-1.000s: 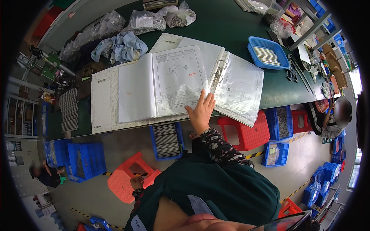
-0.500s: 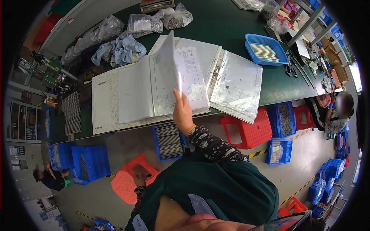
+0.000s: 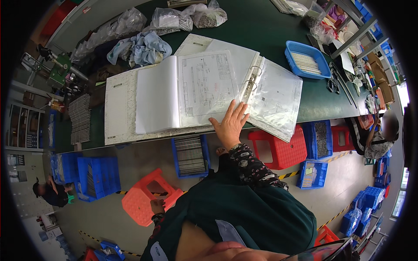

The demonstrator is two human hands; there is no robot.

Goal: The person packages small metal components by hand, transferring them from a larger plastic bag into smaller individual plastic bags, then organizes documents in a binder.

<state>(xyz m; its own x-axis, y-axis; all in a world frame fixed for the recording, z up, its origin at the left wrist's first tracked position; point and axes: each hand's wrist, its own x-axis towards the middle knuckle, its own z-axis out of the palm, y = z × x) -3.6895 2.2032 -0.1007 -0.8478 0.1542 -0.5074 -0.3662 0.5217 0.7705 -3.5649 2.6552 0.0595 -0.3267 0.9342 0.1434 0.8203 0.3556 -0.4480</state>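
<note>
A ring binder (image 3: 117, 114) lies spread on the green bench, its clear sleeves parted at a technical drawing (image 3: 207, 89). A stack of turned sleeves (image 3: 157, 98) lies to the left of that drawing. Overlapping at the right is a second open binder (image 3: 273, 98) with metal rings. My right hand (image 3: 230, 127) is open, palm down, its fingers spread over the lower right part of the pages near the rings. Down at my left side, my left hand (image 3: 157, 206) hangs by a red stool (image 3: 141, 201); its fingers are too small to read.
A blue basket of thin rods (image 3: 300, 49) stands right of the binders, with pliers (image 3: 333, 82) beside it. Behind lie a crumpled blue cloth (image 3: 150, 48) and bagged parts (image 3: 209, 16). Blue crates (image 3: 191, 172) and another red stool (image 3: 283, 148) stand below the bench edge.
The sleeve that stood raised in my right hand now lies flat, showing the drawing. My right hand has let go and moved right and slightly down, fingers spreading.
</note>
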